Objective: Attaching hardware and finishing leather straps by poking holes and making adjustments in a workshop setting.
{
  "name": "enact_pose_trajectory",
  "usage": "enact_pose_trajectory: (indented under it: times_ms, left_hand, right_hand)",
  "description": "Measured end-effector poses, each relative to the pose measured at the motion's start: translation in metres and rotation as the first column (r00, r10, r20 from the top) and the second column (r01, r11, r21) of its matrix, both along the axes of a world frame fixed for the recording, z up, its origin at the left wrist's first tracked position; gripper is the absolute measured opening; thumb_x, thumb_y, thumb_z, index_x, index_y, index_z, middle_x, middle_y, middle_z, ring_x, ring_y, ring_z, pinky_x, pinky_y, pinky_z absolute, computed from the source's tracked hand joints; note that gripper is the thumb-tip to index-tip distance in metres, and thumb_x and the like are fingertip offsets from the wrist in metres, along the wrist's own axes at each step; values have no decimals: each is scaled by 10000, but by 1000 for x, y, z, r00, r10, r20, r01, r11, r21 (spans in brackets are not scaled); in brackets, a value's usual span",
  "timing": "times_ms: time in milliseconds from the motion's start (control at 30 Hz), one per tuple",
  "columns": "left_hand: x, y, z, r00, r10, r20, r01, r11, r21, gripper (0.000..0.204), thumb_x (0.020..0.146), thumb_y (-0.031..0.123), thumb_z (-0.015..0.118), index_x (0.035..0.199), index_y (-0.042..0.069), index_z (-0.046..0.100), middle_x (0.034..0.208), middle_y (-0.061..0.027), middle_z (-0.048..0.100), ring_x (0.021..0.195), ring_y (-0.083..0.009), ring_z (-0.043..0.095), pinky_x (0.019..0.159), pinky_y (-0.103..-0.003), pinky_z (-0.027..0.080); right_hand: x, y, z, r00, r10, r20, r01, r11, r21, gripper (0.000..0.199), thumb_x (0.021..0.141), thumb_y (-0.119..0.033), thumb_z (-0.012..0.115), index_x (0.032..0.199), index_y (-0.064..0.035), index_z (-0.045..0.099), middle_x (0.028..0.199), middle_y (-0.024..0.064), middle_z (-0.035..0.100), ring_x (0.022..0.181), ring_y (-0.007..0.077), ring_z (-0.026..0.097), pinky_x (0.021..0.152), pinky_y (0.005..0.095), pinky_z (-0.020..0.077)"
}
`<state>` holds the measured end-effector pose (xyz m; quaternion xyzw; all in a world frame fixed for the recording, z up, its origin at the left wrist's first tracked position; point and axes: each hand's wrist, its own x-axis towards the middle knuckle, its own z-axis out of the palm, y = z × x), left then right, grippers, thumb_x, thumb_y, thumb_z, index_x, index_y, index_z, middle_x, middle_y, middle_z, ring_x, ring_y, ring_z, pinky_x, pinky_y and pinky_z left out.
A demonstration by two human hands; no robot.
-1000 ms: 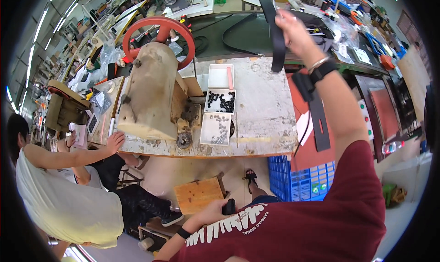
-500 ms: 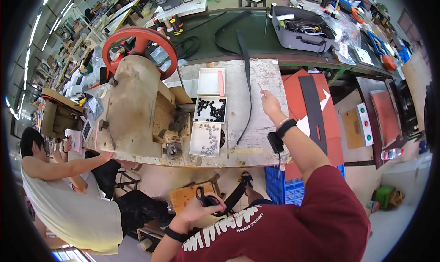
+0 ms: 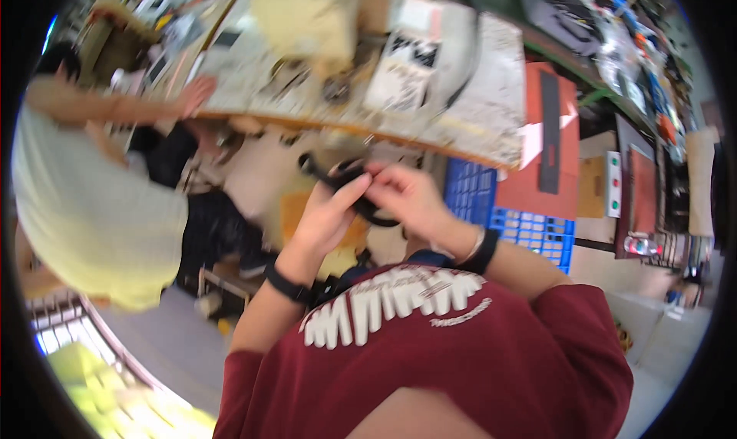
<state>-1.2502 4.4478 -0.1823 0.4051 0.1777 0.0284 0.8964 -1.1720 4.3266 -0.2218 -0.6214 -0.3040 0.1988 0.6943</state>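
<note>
Frame centre: left hand (image 3: 326, 216) and right hand (image 3: 407, 197) both close their fingers on a black strap (image 3: 349, 182), held at chest height, apparently for close handling. Workbench (image 3: 461, 128) sits above; a co-worker's hand (image 3: 196, 95) rests upper left.

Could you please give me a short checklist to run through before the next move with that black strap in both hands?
1. Left hand on the black strap: ok, fingers closed on it.
2. Right hand on the strap: ok, fingers pinch it from the other side.
3. Strap free of the workbench: ok, held below its edge.
4. Seated co-worker in a pale yellow shirt apart from both hands: ok, off to the left.
5. Strap's condition and ends: cannot tell, the picture is blurred.
</note>
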Motion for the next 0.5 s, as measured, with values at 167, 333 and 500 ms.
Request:
enact_pose_trajectory:
  times_ms: [167,333,500]
  left_hand:
    - [-61,44,0,915,404,-13,-378,867,324,288,845,116,492,1110,7,499,977,-23,547,774,-77,485,672,-211,386]
    - [-95,26,-14,984,59,-165,38,848,528,197,799,86,575,971,-8,546,828,-14,566,688,-81,514,603,-209,408]
    - [-108,31,-10,953,270,-134,-194,890,412,209,774,66,597,957,-5,525,785,-15,560,655,-70,506,546,-206,412]
  right_hand:
    - [-30,5,31,880,23,-475,-162,954,-253,148,816,-185,599,797,-63,518,577,-66,389,429,10,275,386,192,216]
    - [-61,22,37,815,77,-574,-266,930,-254,160,817,-194,590,823,-45,531,588,-25,451,447,48,360,402,210,278]
    - [-74,17,55,977,99,187,22,830,-558,216,836,-96,485,1048,-61,497,869,161,587,793,344,572,656,369,453]
